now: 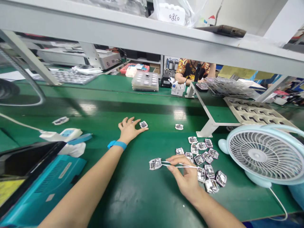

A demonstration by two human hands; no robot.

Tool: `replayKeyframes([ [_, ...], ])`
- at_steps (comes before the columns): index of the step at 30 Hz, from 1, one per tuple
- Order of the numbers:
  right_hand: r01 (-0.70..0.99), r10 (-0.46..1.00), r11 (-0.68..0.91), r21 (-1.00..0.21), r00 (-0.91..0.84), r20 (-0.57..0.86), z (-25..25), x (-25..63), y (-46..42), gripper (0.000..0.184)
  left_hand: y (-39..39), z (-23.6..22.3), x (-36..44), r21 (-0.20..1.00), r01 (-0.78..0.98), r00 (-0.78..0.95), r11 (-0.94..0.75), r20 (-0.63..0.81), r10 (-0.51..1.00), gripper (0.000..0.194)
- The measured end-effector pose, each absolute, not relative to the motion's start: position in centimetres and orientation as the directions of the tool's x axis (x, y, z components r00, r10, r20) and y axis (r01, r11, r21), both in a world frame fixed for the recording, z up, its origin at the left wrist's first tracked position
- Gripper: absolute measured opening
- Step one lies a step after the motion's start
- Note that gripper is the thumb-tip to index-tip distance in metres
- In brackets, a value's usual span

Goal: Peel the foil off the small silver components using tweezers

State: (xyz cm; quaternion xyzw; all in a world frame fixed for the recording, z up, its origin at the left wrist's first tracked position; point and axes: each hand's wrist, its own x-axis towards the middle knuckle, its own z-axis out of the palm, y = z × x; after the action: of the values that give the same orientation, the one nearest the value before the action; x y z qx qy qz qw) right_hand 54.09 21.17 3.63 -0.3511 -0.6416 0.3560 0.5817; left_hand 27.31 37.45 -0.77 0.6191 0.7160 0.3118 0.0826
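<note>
My left hand rests palm-down on the green bench mat, with a blue wrist strap around its wrist. Its fingertips are right beside a small silver square module, and I cannot tell whether they touch it. My right hand is closed on slim white tweezers. Their tips pinch another silver module just above the mat. A loose pile of similar modules lies beside my right fingers, and single ones lie farther out.
A pale blue fan stands at the right, and a teal case sits at the lower left. A white metal shelf runs overhead on slanted supports. Stacked clear trays stand across the bench, near a seated co-worker's arm.
</note>
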Motion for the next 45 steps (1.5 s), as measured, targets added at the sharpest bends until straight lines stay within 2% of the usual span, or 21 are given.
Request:
replayKeyframes([
  [3, 0.039, 0.862, 0.505, -0.862, -0.075, 0.502, 3.6, 54.1, 21.2, 0.012, 37.1, -0.4, 27.4, 0.605, 0.796, -0.216, 0.004, 0.277, 0.936, 0.042],
  [5, 0.043, 0.863, 0.504, -0.863, -0.075, 0.500, 3.5, 54.0, 21.2, 0.012, 36.7, 0.1, 27.6, 0.666, 0.746, -0.222, -0.028, 0.288, 0.932, 0.037],
  [9, 0.039, 0.874, 0.485, -0.874, -0.068, 0.482, 3.1, 54.0, 21.4, 0.011, 35.0, 1.0, 29.1, 0.827, 0.552, -0.236, -0.104, 0.274, 0.932, 0.051],
  [13, 0.021, 0.879, 0.477, -0.879, -0.027, 0.477, 2.8, 54.0, 21.8, 0.009, 31.0, 1.6, 32.8, 0.964, 0.244, -0.163, -0.107, 0.149, 0.975, 0.071],
  [16, -0.002, 0.875, 0.482, -0.876, 0.044, 0.482, 3.1, 54.1, 22.1, 0.004, 27.0, 2.4, 35.5, 0.999, 0.039, -0.039, -0.033, 0.034, 0.999, 0.070],
  [17, -0.018, 0.876, 0.480, -0.877, 0.065, 0.478, 3.3, 54.2, 22.2, 0.002, 25.8, 2.7, 36.1, 0.988, -0.130, 0.043, 0.083, -0.079, 0.996, 0.070],
  [18, -0.039, 0.880, 0.473, -0.880, 0.078, 0.469, 3.4, 54.2, 22.3, 0.002, 24.7, 3.1, 36.5, 0.957, -0.223, 0.108, 0.185, -0.165, 0.980, 0.067],
  [20, -0.090, 0.901, 0.433, -0.897, 0.075, 0.427, 3.7, 54.2, 22.5, 0.007, 23.1, 3.8, 36.9, 0.910, -0.286, 0.197, 0.299, -0.250, 0.948, 0.055],
  [23, -0.131, 0.934, 0.357, -0.925, 0.050, 0.353, 3.5, 54.2, 22.6, 0.012, 21.9, 4.4, 36.8, 0.901, -0.244, 0.265, 0.360, -0.295, 0.918, 0.046],
  [28, -0.062, 0.948, 0.317, -0.946, 0.003, 0.318, 2.9, 54.1, 22.6, 0.010, 21.8, 4.3, 36.7, 0.920, -0.135, 0.303, 0.367, -0.314, 0.900, 0.047],
  [36, 0.003, 0.909, 0.412, -0.911, -0.071, 0.410, 3.4, 54.0, 22.4, 0.003, 21.5, 4.1, 36.9, 0.929, -0.103, 0.320, 0.356, -0.308, 0.896, 0.042],
  [45, 0.080, 0.870, 0.490, -0.868, -0.114, 0.480, 3.3, 54.0, 22.4, 0.006, 21.3, 4.7, 37.3, 0.939, -0.080, 0.315, 0.333, -0.293, 0.903, 0.040],
])
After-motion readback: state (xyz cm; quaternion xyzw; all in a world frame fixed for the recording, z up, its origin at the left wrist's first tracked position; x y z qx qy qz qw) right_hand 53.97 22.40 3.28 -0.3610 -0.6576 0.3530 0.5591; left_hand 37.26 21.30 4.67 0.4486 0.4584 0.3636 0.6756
